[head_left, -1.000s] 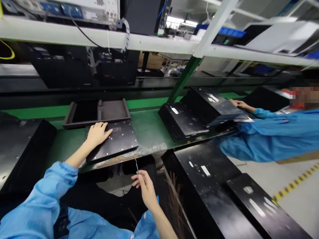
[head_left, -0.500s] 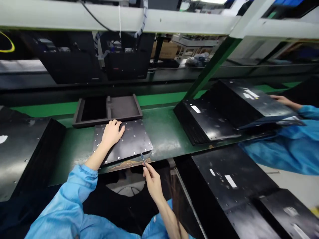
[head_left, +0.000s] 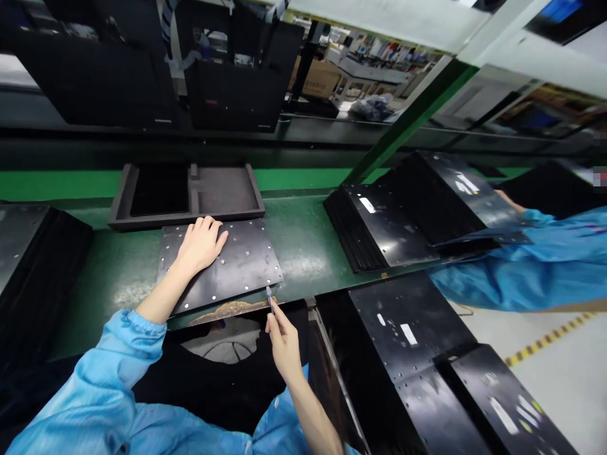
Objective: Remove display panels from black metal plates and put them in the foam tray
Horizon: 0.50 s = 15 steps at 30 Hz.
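A dark flat panel [head_left: 237,265] with small holes along its edges lies on the green bench. My left hand [head_left: 201,244] rests flat on its upper left part, fingers stretched out. Below the panel's near right corner, my right hand [head_left: 283,338] pinches a thin tool with a small pointed blade [head_left: 269,293], like a scraper or deburring knife. The blade is at the panel's front edge; whether it touches I cannot tell. Behind the panel sits a dark grey tray [head_left: 227,189] with two compartments, a black sheet in the left one.
Stacks of dark panels stand at the left [head_left: 61,253] and right [head_left: 379,227] of the bench. More panels [head_left: 412,328] are piled at my lower right. A co-worker's blue sleeve [head_left: 559,259] reaches in at the right, the hand at a panel. A green post [head_left: 417,114] rises behind.
The view has shifted, so the bench things sit slightly further left and up. My hands keep about the same place on the panel. The co-worker's panel has come down toward the right stack.
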### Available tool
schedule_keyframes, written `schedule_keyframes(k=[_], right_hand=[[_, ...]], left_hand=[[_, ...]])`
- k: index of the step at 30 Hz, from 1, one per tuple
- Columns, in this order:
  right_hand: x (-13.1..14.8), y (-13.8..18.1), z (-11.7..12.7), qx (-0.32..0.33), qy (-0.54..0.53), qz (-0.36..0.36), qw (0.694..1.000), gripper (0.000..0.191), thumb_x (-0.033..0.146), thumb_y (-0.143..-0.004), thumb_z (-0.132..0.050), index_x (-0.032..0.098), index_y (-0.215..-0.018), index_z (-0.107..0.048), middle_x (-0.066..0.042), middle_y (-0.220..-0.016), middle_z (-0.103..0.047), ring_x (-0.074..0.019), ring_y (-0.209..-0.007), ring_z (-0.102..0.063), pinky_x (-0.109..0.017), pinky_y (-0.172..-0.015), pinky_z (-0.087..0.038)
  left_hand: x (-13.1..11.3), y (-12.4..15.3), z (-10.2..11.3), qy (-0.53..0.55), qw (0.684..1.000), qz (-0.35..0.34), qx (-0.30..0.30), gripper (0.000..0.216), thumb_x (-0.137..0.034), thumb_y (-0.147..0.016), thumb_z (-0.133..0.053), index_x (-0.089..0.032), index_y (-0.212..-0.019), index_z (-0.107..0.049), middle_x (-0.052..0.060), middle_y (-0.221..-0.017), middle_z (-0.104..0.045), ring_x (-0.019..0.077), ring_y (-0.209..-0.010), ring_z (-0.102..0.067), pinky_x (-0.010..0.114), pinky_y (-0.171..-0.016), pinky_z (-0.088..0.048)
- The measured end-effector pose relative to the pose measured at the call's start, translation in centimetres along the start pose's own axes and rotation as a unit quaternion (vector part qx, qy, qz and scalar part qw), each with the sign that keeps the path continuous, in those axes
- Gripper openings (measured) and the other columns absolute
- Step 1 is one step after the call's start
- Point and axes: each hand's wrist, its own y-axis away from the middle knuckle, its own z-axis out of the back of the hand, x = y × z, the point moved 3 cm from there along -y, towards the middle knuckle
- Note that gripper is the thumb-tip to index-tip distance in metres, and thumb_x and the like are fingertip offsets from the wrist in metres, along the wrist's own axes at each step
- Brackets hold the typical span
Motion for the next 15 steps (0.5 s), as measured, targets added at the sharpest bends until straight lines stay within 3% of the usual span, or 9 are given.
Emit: schedule_keyframes(k=[5, 7, 10, 12, 15], right_hand=[[1.5, 0.1, 0.0, 0.003, 0.072, 0.015, 0.997, 0.066, 0.063, -0.109, -0.051, 0.021, -0.158, -0.064, -0.007, -0.088, -0.072, -0.0221, -0.077, -0.064, -0.032, -0.067, -0.057], [2.9, -0.1, 0.5, 0.017, 0.117, 0.048, 0.992, 0.062, 0.060, -0.112, -0.047, 0.021, -0.158, -0.065, -0.012, -0.112, -0.079, -0.0281, -0.101, -0.073, -0.038, -0.085, -0.063], [5.6, -0.5, 1.9, 0.053, 0.208, 0.100, 0.972, 0.056, 0.048, -0.115, -0.041, 0.021, -0.157, -0.064, -0.013, -0.140, -0.075, -0.0300, -0.130, -0.070, -0.042, -0.110, -0.058], [7.7, -0.9, 3.0, 0.075, 0.319, 0.111, 0.938, 0.052, 0.038, -0.116, -0.036, 0.024, -0.159, -0.062, -0.012, -0.136, -0.077, -0.0272, -0.121, -0.075, -0.037, -0.104, -0.060], [10.9, -1.6, 4.2, 0.096, 0.525, 0.103, 0.840, 0.056, 0.020, -0.112, -0.037, 0.033, -0.162, -0.058, -0.008, -0.114, -0.081, -0.0220, -0.090, -0.080, -0.028, -0.079, -0.059]], left_hand=[[0.0, 0.1, 0.0, -0.001, 1.000, -0.006, 0.010, 0.050, -0.043, -0.113, -0.036, -0.014, -0.141, -0.065, 0.020, -0.136, -0.067, 0.0378, -0.127, -0.059, 0.053, -0.105, -0.051], [-0.1, 0.0, 0.0, 0.000, 1.000, -0.007, 0.010, 0.050, -0.042, -0.113, -0.036, -0.012, -0.141, -0.065, 0.020, -0.136, -0.067, 0.0381, -0.127, -0.059, 0.053, -0.105, -0.051], [-0.2, -0.2, 0.2, 0.008, 1.000, 0.005, 0.009, 0.051, -0.043, -0.112, -0.038, -0.011, -0.140, -0.065, 0.022, -0.135, -0.067, 0.0398, -0.128, -0.059, 0.055, -0.107, -0.051], [-0.5, 0.0, 0.6, 0.033, 0.999, 0.020, 0.005, 0.056, -0.049, -0.109, -0.046, -0.011, -0.147, -0.060, 0.023, -0.140, -0.065, 0.0409, -0.131, -0.059, 0.056, -0.109, -0.050], [-1.6, 1.6, 1.3, 0.081, 0.996, -0.038, 0.007, 0.085, -0.064, -0.097, -0.065, -0.017, -0.166, -0.044, 0.024, -0.167, -0.046, 0.0431, -0.152, -0.047, 0.062, -0.126, -0.038]])
